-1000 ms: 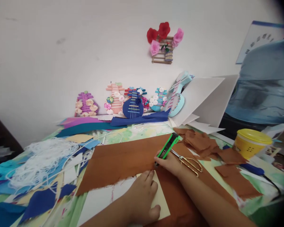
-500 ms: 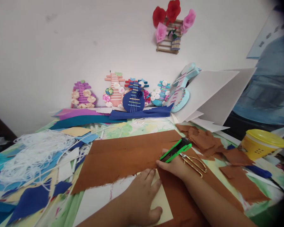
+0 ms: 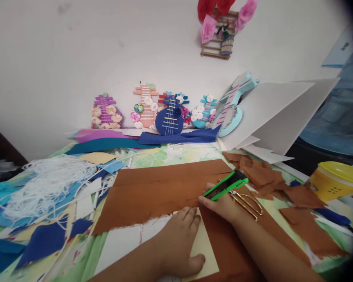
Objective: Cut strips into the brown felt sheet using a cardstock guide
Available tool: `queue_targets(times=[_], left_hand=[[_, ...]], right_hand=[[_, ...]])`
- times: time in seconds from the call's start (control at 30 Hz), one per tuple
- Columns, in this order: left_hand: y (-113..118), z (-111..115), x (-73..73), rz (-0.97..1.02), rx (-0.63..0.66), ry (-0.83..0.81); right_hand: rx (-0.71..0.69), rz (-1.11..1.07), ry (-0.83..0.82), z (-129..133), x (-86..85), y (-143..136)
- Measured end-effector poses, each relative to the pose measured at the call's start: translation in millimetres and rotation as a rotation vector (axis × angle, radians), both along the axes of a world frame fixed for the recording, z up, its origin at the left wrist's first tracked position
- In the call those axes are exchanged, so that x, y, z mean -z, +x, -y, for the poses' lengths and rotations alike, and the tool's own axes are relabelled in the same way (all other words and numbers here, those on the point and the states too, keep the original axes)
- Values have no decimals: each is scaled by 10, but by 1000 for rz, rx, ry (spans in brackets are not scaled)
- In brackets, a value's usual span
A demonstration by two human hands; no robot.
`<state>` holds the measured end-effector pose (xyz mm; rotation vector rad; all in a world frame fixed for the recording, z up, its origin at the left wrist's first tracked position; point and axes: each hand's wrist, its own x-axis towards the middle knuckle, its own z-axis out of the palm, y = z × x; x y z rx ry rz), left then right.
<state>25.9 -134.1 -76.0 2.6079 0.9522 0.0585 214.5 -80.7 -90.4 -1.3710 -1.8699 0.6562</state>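
Note:
My right hand point(image 3: 220, 201) grips a green and black utility knife point(image 3: 227, 185), its front end low over the brown sheet point(image 3: 161, 184). The blade tip is hidden by my fingers. Spread flat, my left hand point(image 3: 181, 243) presses on a cream card point(image 3: 208, 254) that lies over the brown sheet and white paper point(image 3: 120, 244). My left fingertips rest near the card's upper edge, close to the knife. Gold-handled scissors point(image 3: 248, 201) lie on the brown sheet just beyond my right wrist, partly covered by it.
Torn brown pieces point(image 3: 259, 172) lie at the right, near a yellow tub point(image 3: 338, 182). Tangled white cord point(image 3: 53, 188) and blue scraps point(image 3: 44, 243) cover the left. Along the wall lean several decorated model lutes point(image 3: 169, 119) and white boards point(image 3: 270, 113).
The whole view has shifted slightly, so things at the wall appear higher and farther right. Both hands keep nearly the same places on the card and knife.

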Motion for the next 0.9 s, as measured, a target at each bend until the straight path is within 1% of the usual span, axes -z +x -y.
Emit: queue_targets(times=[0.3,0.67,0.77,0.9], left_hand=[[-3,12,-17,3,13,9],[-1,-6,-40,1,27,7],[1,-6,-30,-6,37,1],[1,-4,-25,-22,28,2]], right_hand=[[-52,-37,-55,-8,20,-2],[-70,-17,-123,-10,-38,-61],[-77,-65,-147,-11,-35,-48],[-68,-169,-139,-30,-4,-5]])
